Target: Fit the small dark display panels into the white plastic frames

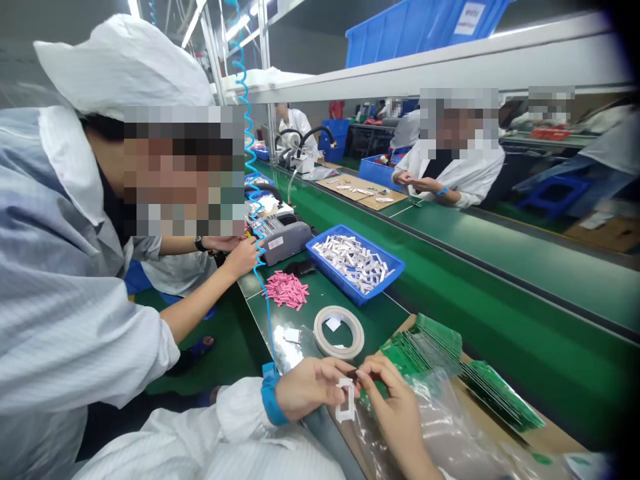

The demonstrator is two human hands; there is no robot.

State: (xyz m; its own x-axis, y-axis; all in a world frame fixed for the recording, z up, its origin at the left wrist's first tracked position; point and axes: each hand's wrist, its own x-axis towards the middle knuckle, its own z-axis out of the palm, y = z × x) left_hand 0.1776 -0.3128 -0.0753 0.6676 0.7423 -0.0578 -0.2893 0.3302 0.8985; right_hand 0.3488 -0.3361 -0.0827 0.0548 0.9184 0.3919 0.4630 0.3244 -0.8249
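Note:
My left hand [313,387] pinches a small white rectangular plastic frame [345,408] between thumb and fingers. Close against it, my right hand [393,397] has thumb and forefinger pressed together at a small dark piece too tiny to name. The fingertips of both hands nearly meet above the frame. Around my left wrist sits a blue strap [271,395], joined to a coiled blue cord [243,87]. A roll of pale tape [320,337] lies just beyond my hands. Clear plastic film [440,417] spreads beside my right hand.
Green circuit boards [500,393] stand in rows on cardboard to the right. Farther off are a blue tray [387,277] of white parts, a pink pile of strips [287,290] and a grey machine [286,241]. A co-worker [75,280] leans in at left; another sits across the green belt.

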